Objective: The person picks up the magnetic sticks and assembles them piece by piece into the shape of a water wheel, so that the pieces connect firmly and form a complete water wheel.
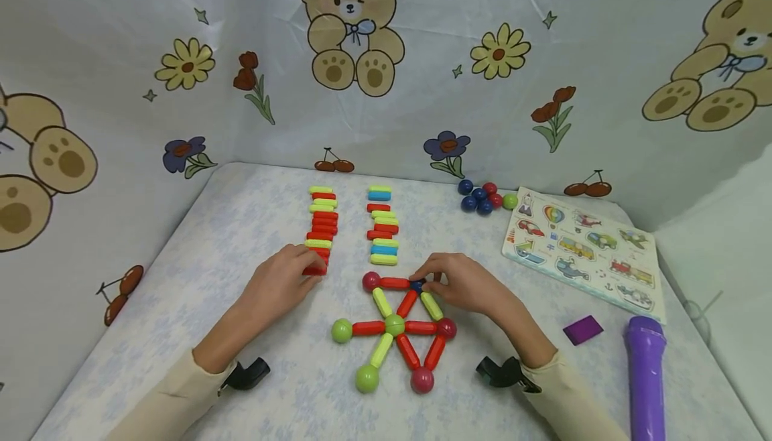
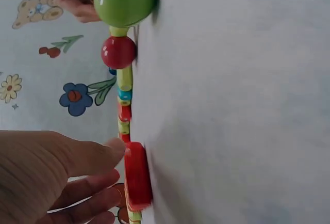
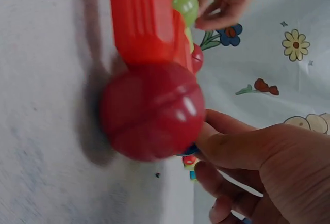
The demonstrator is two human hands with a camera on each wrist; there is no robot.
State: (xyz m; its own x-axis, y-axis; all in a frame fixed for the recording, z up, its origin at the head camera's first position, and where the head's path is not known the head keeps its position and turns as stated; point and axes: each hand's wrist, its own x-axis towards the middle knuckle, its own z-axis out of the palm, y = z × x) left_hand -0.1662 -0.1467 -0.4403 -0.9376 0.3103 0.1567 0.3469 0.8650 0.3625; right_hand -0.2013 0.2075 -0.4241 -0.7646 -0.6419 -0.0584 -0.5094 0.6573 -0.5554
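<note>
My right hand (image 1: pixel 463 283) pinches a dark blue ball (image 1: pixel 417 285) between thumb and fingers, at the upper right corner of a flat ball-and-stick figure. That figure has a green ball (image 1: pixel 395 324) at its hub, with red and yellow-green sticks running out to red and green balls. In the right wrist view a red ball (image 3: pixel 152 111) covers most of the blue one. My left hand (image 1: pixel 282 283) is at the near end of the left column of sticks. Its thumb and fingers are spread beside the nearest red stick (image 2: pixel 138 176), thumb tip right at its end.
A second column of sticks (image 1: pixel 383 242) lies behind the figure. Loose blue, red and green balls (image 1: pixel 484 207) cluster at the back, beside a picture board (image 1: pixel 582 246). Right of my right hand are a purple block (image 1: pixel 582 330) and a purple microphone (image 1: pixel 646 374).
</note>
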